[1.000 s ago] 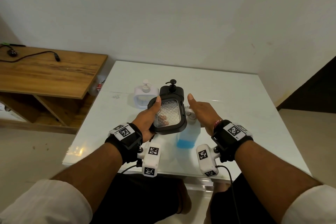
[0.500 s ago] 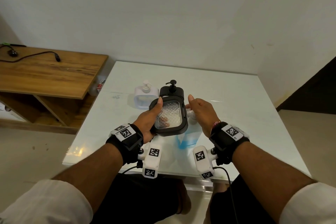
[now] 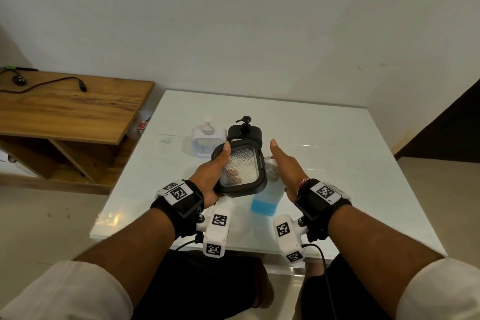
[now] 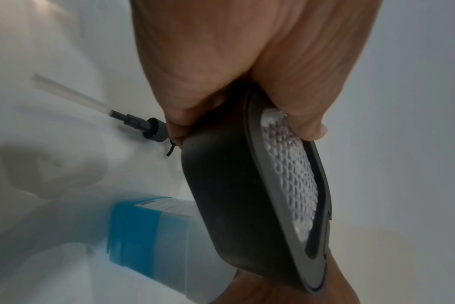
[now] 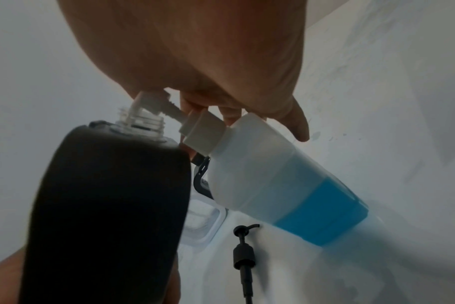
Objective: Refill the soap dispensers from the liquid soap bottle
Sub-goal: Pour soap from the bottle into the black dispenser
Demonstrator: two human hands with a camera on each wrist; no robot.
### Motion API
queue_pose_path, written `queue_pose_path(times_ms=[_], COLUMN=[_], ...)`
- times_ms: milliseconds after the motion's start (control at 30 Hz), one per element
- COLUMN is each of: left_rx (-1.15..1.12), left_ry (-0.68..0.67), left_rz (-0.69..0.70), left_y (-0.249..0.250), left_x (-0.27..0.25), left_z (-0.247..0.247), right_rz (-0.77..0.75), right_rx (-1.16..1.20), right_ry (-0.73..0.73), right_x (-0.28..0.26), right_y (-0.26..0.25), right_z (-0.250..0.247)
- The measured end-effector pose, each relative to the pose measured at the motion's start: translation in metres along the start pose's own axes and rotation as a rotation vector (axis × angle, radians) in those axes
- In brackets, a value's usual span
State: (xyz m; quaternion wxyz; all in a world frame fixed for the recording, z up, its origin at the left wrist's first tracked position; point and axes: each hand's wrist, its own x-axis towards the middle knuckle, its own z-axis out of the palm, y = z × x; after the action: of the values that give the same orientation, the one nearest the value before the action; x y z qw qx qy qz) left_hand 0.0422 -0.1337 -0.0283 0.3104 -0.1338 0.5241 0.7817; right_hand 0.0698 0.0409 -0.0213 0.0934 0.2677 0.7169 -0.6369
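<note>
The right hand (image 5: pixel 221 67) hangs above the liquid soap bottle (image 5: pixel 286 185), fingers by its white cap (image 5: pixel 203 131). The tilted black dispenser (image 5: pixel 104 205) shows an open threaded neck (image 5: pixel 143 121). A black pump (image 5: pixel 243 255) lies on the counter (image 5: pixel 377 82).

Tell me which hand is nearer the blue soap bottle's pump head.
Right. The right hand has its fingers at the blue soap bottle's pump head; the left hand is beside it, gripping the black dispenser.
</note>
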Motion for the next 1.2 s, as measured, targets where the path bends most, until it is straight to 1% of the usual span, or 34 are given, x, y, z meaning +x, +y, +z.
queue_pose_path(times_ms=[133, 300, 433, 500, 567, 633, 733, 833, 1033, 1200], left_rx=[-0.005, 0.009, 0.02, 0.02, 0.023, 0.023, 0.019, 0.022, 0.022, 0.013], left_ry=[-0.01, -0.008, 0.001, 0.012, 0.03, 0.039, 0.039, 0.034, 0.024, 0.017], left_rz=[0.005, 0.008, 0.005, 0.002, 0.002, 0.004, 0.013, 0.023, 0.037, 0.018], left_y=[0.0, -0.001, -0.001, -0.002, -0.002, -0.002, -0.001, -0.003, -0.003, -0.005], left_x=[0.001, 0.0, -0.001, -0.003, -0.003, -0.004, -0.005, -0.003, -0.001, 0.002], left_z=[0.0, 0.0, 0.0, 0.001, 0.001, 0.003, 0.003, 0.001, 0.001, 0.001], right_rz=[-0.01, 0.05, 0.126, 0.208, 0.271, 0.272, 0.244, 0.228, 0.26, 0.217], right_rx=[-0.019, -0.019, -0.033, 0.005, 0.094, 0.146, 0.166, 0.161, 0.176, 0.224], right_ry=[-0.009, 0.009, 0.082, 0.042, -0.022, -0.075, -0.133, -0.126, -0.152, -0.107], right_x=[-0.014, -0.025, -0.021, -0.019, -0.014, -0.014, -0.016, -0.017, -0.005, -0.007], right_y=[-0.007, -0.014, -0.013, -0.01, -0.005, -0.003, -0.002, -0.001, 0.008, 0.01], right_z=[0.0, -0.005, -0.01, -0.012, -0.01, -0.01, -0.009, -0.009, -0.009, -0.013])
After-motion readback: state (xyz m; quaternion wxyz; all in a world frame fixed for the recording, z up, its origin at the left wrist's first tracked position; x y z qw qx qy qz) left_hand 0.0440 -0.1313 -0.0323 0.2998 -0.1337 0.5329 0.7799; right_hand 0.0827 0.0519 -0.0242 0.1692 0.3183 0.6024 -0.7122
